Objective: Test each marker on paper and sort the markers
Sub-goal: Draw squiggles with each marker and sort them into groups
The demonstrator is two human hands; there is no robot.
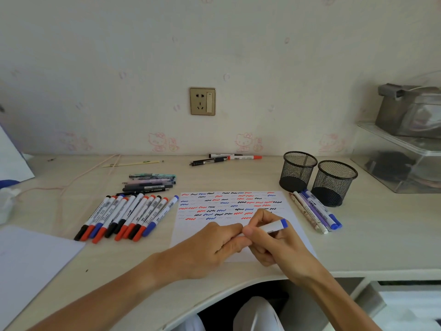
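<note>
Fingers of the right hand are gripping a blue-ended white marker over the scribbled test paper, while the left hand is pinching its near end. Sorted markers are lying in a row left of the paper, others resting beside two mesh cups on the bench.

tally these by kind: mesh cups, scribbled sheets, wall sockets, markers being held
black wire-mesh pen cups: 2
white paper sheet with red, blue and black squiggles: 1
gold-framed wall socket: 1
white marker with a blue end, gripped by left hand and right hand: 1
Total: 5
</note>
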